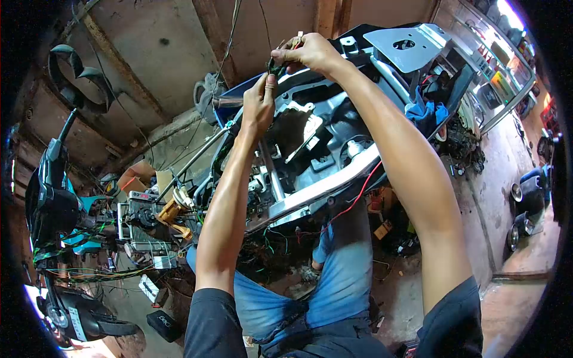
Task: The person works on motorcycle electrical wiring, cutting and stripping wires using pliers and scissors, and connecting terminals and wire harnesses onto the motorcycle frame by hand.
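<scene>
Both of my hands are raised over the far side of a partly stripped motorcycle frame [325, 196]. Between my fingertips runs a dark bundle of wires [276, 65]. Gripping its lower part, my left hand [260, 102] is closed with the thumb uppermost. My right hand [313, 55] pinches the bundle just above and to the right. A small pale connector [299, 34] sticks up past the right fingers, with reddish wires by it. The exact point where the fingers meet the wires is partly hidden.
A red wire [364, 190] hangs off the frame's near side. A flat grey plate [406, 46] sits at the frame's far right, above a blue cloth [427, 110]. To the left are a radiator [143, 218] and a motorcycle front end with wheel [89, 316]. A glass cabinet [507, 77] stands right.
</scene>
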Demonstrator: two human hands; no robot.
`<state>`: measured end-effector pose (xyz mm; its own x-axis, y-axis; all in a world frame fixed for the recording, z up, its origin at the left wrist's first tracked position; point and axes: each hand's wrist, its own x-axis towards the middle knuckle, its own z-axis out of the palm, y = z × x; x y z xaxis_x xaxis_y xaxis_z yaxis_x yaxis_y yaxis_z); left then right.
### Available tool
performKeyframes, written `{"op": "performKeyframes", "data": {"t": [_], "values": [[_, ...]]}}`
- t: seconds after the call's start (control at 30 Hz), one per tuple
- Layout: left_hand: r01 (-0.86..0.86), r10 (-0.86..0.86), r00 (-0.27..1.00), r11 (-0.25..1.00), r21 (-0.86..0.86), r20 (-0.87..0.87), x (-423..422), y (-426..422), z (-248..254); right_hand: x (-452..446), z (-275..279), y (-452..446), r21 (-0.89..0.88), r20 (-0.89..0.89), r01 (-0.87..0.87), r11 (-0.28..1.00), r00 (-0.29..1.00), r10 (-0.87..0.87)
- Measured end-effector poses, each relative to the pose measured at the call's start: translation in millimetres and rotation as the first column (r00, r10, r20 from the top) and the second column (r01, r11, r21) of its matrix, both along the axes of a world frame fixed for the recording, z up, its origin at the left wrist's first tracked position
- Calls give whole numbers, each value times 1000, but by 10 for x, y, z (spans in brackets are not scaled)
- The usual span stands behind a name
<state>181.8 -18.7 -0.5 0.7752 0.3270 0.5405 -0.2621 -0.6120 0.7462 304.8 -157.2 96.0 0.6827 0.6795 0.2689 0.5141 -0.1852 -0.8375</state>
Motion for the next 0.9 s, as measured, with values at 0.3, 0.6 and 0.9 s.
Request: {"op": "performKeyframes", "data": {"t": [0.3,0.6,0.9], "values": [[-240,169,957,917,319,234,213,184,-197,16,129,-112,-251,19,169,953,985,-170],[-186,183,982,980,65,54,184,230,-273,-1413,672,-2532,234,-186,27,972,982,18],[23,-21,999,996,-84,34,352,668,-435,-3425,-2821,-5106,-285,-786,863,416,37,-617]]}}
